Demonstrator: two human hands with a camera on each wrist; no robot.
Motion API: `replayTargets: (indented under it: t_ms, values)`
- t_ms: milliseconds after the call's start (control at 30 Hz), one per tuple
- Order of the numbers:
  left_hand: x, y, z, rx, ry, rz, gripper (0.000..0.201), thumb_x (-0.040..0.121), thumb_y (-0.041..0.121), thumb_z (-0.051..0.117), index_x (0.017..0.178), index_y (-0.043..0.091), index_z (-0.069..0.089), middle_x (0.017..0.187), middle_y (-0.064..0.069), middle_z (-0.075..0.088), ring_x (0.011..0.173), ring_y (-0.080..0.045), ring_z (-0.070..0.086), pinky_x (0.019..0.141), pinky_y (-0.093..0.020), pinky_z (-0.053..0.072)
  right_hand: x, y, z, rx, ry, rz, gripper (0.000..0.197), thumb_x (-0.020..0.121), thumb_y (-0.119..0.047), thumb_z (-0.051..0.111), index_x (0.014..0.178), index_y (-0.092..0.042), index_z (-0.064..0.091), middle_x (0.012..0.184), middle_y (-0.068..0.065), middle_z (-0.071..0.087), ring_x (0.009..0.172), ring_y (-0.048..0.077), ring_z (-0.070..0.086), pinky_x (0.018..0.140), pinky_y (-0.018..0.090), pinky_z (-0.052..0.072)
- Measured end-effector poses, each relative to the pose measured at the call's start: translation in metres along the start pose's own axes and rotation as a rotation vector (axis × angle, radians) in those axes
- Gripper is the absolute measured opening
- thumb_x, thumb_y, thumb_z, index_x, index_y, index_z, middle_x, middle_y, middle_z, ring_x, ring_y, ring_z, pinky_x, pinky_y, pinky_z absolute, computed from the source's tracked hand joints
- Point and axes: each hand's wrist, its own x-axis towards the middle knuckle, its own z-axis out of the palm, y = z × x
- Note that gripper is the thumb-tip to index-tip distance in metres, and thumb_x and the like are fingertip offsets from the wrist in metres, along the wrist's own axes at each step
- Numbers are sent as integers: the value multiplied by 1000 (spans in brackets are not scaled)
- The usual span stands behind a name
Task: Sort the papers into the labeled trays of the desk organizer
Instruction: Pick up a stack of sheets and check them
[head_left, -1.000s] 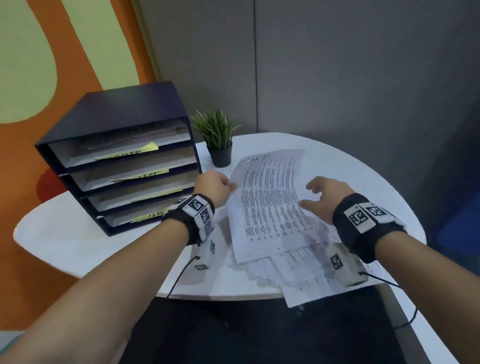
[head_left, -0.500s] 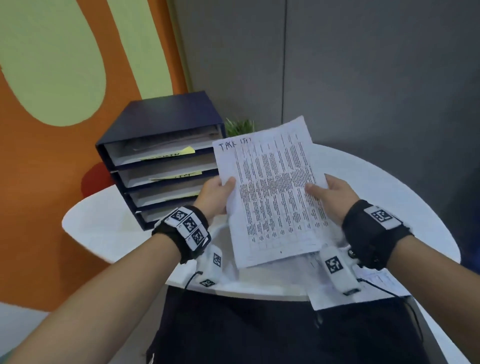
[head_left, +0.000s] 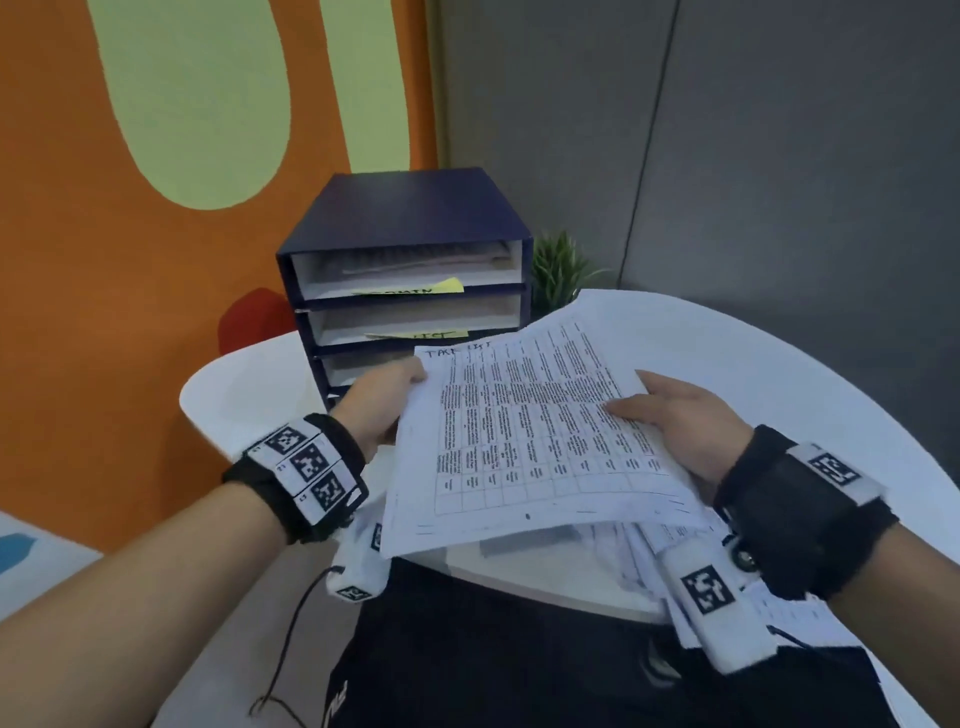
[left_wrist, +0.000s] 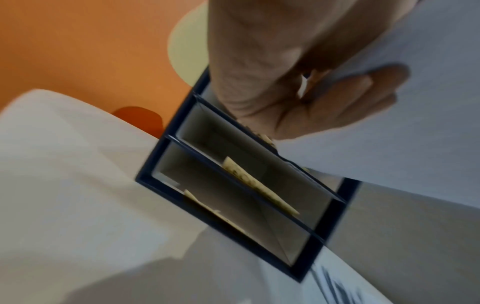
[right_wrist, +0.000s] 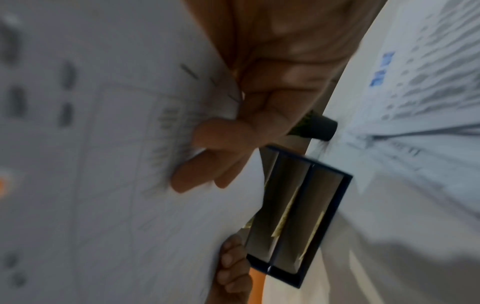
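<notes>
White printed sheet (head_left: 524, 436) is held flat above the table (head_left: 779, 364), left hand (head_left: 379, 405) gripping its left edge, right hand (head_left: 685, 426) pinching the right edge, thumb on top. Beyond stands the navy desk organizer (head_left: 405, 260).

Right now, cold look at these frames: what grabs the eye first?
The printed sheet with a table and handwritten heading, held mid-frame by the left hand and right hand, each pinching one side edge. Behind it to the left, the dark blue desk organizer stands on the white table, yellow sticky labels on its trays. More papers lie beneath the sheet.
</notes>
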Motion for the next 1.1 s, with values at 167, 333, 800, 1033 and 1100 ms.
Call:
replayTargets:
  t_ms: [167,333,800,1033,1100]
  values:
    - [-5,11,-41,-259,68,54,18,90,24,48,79,10,52,67,-11,61,54,-26,63,54,-29,47,23,-19,53,41,-19,39,24,93,4,46,111,0,62,97,21,69,63,25,69,51,28,57]
    - [-19,17,-77,-482,90,137,30,91,14,43,61,12,46,51,-5,53,36,-15,54,39,-13,40,38,-31,79,58,-48,56,23,92,1,49,111,1,62,102,22,68,75,29,65,70,35,57]
    - [-18,10,-66,-57,-282,41,65,77,51,61,124,5,65,118,-20,70,84,-29,71,72,-36,59,62,0,47,125,12,171,32,95,-11,50,125,-7,61,105,12,72,84,25,70,73,31,56]
    - [-17,16,-66,-204,-268,106,30,83,19,60,107,3,67,97,-14,76,80,-25,74,68,-34,63,57,23,50,-139,-30,162,15,91,-12,61,103,-8,69,109,9,72,103,24,65,102,38,44]
    - [-18,15,-66,-243,-271,138,36,80,27,60,106,5,69,95,-13,76,79,-25,73,73,-36,61,57,23,54,-114,-3,152,9,92,-11,60,91,-12,69,96,3,72,90,20,66,89,34,50]
